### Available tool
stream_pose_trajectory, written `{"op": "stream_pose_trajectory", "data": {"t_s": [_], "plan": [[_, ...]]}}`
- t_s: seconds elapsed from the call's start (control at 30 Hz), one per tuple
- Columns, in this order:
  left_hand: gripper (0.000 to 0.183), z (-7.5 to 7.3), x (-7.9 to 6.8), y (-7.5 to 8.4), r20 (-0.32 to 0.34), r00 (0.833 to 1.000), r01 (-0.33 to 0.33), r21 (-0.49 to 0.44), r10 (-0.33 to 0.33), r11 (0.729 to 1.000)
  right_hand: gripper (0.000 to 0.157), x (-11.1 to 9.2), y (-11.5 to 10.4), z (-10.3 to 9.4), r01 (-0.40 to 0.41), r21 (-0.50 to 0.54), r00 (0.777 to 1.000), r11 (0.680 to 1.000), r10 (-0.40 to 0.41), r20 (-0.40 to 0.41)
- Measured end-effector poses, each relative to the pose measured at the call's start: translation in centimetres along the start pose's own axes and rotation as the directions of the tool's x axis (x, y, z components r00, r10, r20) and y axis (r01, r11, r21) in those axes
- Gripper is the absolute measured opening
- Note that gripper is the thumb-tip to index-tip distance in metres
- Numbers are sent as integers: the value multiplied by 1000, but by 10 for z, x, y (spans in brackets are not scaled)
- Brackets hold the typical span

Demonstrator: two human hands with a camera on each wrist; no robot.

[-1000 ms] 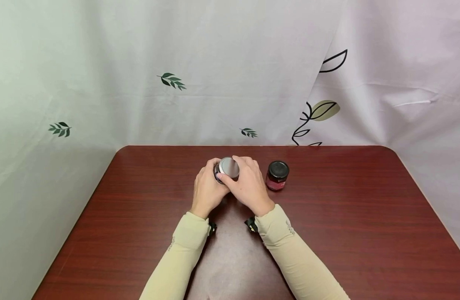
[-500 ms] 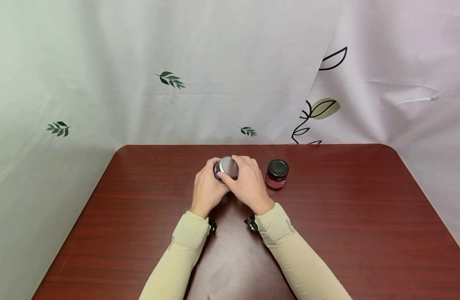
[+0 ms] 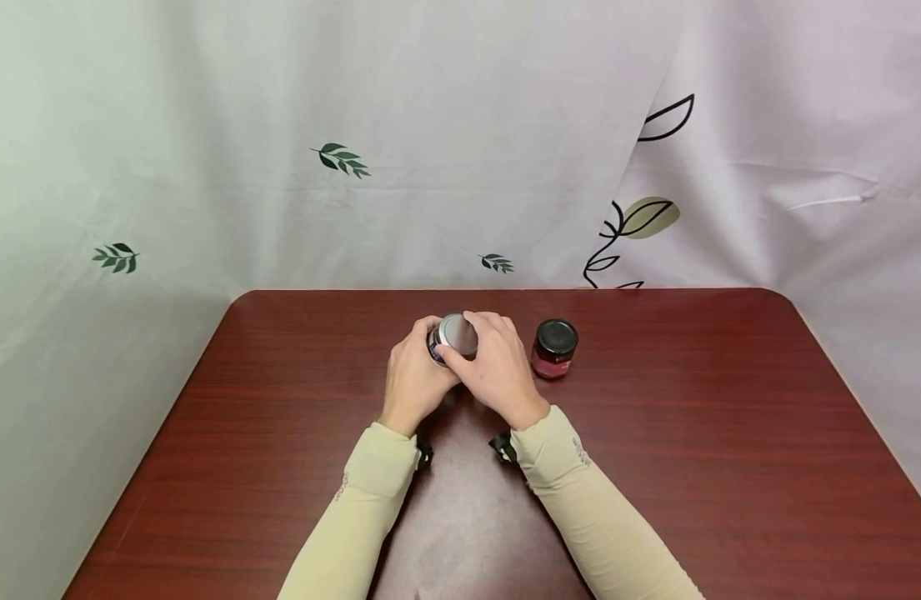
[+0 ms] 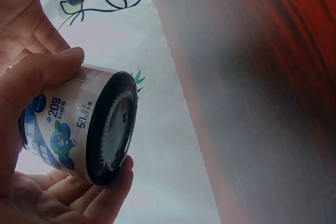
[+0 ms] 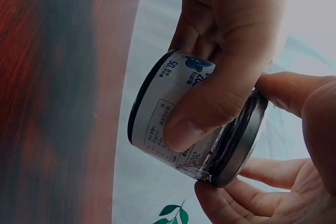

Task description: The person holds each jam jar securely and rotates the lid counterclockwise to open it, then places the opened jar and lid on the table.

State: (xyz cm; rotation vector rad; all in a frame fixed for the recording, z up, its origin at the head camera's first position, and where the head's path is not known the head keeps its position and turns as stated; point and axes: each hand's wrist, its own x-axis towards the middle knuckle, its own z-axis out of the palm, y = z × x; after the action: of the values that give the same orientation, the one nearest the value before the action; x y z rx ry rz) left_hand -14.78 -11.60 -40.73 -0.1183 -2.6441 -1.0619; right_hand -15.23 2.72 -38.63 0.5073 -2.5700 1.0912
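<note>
A small jar [image 3: 457, 333] with a silver lid and a white label printed with blueberries is held between both hands above the table. My left hand [image 3: 415, 379] grips the jar's body; in the left wrist view its thumb [image 4: 52, 72] presses the label and fingers curl underneath. The jar [image 4: 113, 129] lies tilted there with its base showing. My right hand [image 3: 501, 371] holds the lid [image 5: 244, 145], with thumb and fingers round its rim in the right wrist view. The lid sits on the jar.
A second jar [image 3: 555, 350] with a black lid and red label stands upright on the table, just right of my right hand. The reddish-brown wooden table [image 3: 693, 467] ends at a white curtain [image 3: 430, 125] with leaf prints.
The head view has shifted very slightly. Both hands and the jar stay in nearly the same place, with no visible change of grip.
</note>
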Motion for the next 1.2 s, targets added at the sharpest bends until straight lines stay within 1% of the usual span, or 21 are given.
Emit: {"op": "stream_pose_trajectory", "data": {"t_s": [0.37,0.83,1.2], "plan": [[66,-2,-1,2,18,1000,19,4,-19,1000,55,1,1,-2,46,-16,999,999,-46,11],[68,-2,-1,3,41,998,38,-3,-38,999,56,1,2,-5,58,-18,997,998,-58,45],[70,-2,-1,2,47,998,32,-3,-32,999,56,1,3,-6,60,-16,996,998,-59,63]]}}
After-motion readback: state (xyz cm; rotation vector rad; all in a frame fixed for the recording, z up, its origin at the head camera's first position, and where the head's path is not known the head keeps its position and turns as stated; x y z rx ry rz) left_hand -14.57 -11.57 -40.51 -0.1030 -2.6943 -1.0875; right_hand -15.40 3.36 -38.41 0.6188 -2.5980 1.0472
